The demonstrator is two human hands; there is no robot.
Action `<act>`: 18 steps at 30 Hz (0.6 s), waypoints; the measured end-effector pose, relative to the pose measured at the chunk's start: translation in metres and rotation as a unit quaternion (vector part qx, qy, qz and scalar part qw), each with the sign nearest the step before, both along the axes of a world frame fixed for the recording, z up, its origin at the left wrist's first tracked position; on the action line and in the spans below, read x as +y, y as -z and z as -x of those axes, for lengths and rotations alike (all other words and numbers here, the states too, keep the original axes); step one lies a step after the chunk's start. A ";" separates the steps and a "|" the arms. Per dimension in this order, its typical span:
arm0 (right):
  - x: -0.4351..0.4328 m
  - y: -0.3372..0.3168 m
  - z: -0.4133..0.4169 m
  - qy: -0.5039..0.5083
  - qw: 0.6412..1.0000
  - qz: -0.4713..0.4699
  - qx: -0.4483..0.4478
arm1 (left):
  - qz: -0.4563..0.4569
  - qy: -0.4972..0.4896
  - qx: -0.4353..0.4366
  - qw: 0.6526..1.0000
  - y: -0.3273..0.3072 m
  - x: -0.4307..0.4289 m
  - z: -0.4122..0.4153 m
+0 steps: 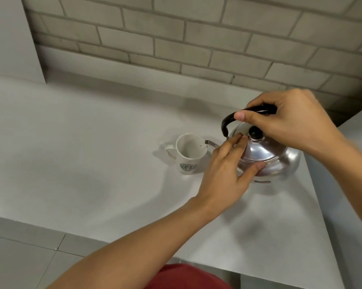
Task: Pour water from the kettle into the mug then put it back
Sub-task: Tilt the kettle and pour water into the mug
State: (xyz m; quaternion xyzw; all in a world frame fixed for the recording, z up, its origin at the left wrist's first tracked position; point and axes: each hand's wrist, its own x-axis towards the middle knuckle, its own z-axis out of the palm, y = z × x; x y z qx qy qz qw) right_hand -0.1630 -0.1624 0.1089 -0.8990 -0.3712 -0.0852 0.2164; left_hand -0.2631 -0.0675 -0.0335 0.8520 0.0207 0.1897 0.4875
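Kettle [280,161] under right hand [288,124]

The kettle [268,155] is shiny silver metal with a black handle [238,115] and a black lid knob [256,132]. The mug [189,153] is white with a dark round emblem (too blurred to read). The worktop [92,142] is plain pale grey; the wall [176,34] shows beige brick.
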 end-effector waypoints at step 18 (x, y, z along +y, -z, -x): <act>0.033 -0.029 0.004 -0.042 0.990 0.131 -0.040 | 0.142 -0.014 -0.012 0.990 -0.009 -0.007 -0.002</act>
